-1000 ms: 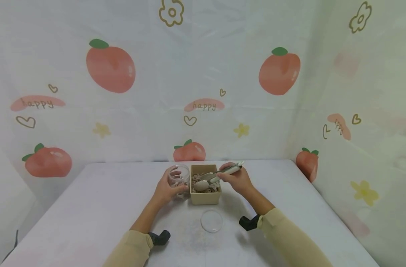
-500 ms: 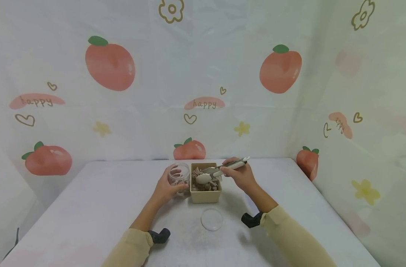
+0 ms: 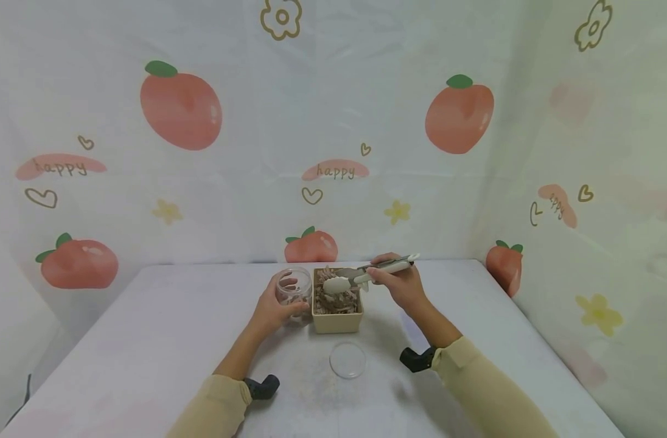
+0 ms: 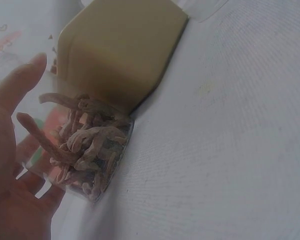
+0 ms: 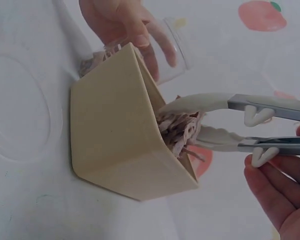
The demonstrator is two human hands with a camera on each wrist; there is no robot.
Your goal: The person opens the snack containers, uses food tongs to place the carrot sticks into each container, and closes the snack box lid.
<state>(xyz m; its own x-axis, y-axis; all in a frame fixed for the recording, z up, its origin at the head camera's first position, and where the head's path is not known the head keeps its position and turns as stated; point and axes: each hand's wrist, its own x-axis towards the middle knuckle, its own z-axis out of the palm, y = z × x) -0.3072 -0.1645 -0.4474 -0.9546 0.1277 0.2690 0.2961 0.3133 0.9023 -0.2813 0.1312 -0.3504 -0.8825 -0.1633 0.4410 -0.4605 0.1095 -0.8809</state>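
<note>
A clear jar point(image 3: 294, 286) stands against the left side of a beige box point(image 3: 336, 323); my left hand point(image 3: 270, 311) grips it, fingers and thumb curled round its wall. Brown dried strips point(image 4: 92, 142) fill the jar's lower part in the left wrist view. My right hand point(image 3: 401, 285) holds grey-and-white tongs point(image 5: 275, 107). Their white tips are at the box's mouth, around a clump of dried strips point(image 5: 177, 131) in the right wrist view. More of these strips lie in the box.
A round clear lid point(image 3: 347, 360) lies flat on the white table point(image 3: 191, 340) in front of the box. Behind the table hangs a white sheet printed with peaches point(image 3: 181, 111).
The tongs have moved up and to the right with my right hand, and strips now rise between their tips. My left hand and the jar have stayed in place.
</note>
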